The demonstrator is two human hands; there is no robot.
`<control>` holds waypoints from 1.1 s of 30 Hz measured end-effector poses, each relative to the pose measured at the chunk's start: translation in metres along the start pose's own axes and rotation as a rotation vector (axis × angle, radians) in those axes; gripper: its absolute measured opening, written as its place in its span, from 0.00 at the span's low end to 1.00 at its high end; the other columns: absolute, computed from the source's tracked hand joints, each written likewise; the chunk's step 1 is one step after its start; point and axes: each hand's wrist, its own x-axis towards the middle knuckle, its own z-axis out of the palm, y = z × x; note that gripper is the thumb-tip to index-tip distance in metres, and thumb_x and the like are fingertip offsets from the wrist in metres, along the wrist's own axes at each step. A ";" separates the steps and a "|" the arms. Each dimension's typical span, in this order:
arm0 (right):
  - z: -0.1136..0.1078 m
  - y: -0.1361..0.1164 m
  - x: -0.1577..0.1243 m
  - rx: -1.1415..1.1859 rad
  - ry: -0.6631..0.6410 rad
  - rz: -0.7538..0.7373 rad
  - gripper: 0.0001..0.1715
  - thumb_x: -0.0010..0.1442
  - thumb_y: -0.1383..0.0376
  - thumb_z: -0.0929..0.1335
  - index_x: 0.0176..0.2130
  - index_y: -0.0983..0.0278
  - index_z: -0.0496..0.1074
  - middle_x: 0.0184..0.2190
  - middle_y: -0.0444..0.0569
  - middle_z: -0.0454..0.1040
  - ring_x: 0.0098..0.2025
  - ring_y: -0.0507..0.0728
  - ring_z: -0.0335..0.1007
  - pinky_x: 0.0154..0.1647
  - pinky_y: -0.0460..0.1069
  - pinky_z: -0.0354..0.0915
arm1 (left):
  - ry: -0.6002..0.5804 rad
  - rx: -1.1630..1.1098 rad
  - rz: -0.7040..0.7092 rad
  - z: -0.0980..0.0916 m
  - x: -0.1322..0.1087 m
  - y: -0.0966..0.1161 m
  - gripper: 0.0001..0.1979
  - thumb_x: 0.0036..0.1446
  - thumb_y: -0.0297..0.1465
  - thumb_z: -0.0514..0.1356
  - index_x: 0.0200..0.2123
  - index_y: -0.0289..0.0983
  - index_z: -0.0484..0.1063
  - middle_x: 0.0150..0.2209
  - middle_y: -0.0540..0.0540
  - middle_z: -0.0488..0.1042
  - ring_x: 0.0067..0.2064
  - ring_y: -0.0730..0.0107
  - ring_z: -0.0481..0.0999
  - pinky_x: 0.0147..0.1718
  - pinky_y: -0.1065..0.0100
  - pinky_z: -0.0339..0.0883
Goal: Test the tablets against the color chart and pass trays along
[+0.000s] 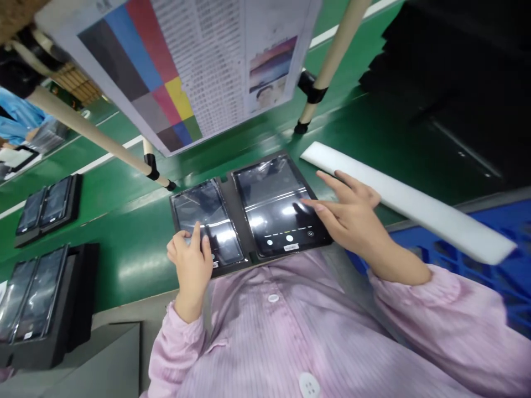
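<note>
Two dark tablets lie side by side in a black tray (227,193) on the green bench. My left hand (191,260) rests on the near edge of the left tablet (207,213), thumb on its glass. My right hand (352,213) hovers over the right tablet (274,202), with one fingertip touching its lit screen, which shows camera controls. Neither hand holds anything.
A colour test chart (182,61) hangs tilted above the bench on cream poles (332,61). A long white foam strip (410,204) lies to the right, beside a blue crate (498,260). More black trays of tablets (50,207) stand on the left.
</note>
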 end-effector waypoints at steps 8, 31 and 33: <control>0.012 0.004 0.001 -0.041 0.006 -0.032 0.27 0.71 0.55 0.55 0.45 0.55 0.81 0.65 0.48 0.61 0.69 0.69 0.49 0.63 0.69 0.49 | -0.056 -0.087 0.090 -0.002 -0.003 0.021 0.19 0.67 0.32 0.53 0.56 0.42 0.76 0.48 0.37 0.62 0.49 0.52 0.61 0.50 0.51 0.61; 0.035 0.053 -0.034 0.149 -0.354 -0.034 0.64 0.49 0.45 0.73 0.70 0.33 0.32 0.73 0.40 0.35 0.66 0.67 0.59 0.54 0.57 0.73 | -0.296 -0.160 0.490 0.017 -0.019 0.066 0.55 0.53 0.56 0.64 0.69 0.23 0.50 0.65 0.21 0.60 0.70 0.38 0.53 0.67 0.42 0.48; 0.035 0.057 -0.031 0.180 -0.399 -0.006 0.62 0.49 0.44 0.72 0.69 0.33 0.33 0.73 0.39 0.37 0.66 0.66 0.58 0.55 0.57 0.72 | -0.295 -0.120 0.594 0.023 -0.024 0.073 0.49 0.59 0.51 0.61 0.69 0.23 0.49 0.65 0.20 0.61 0.71 0.40 0.53 0.67 0.43 0.49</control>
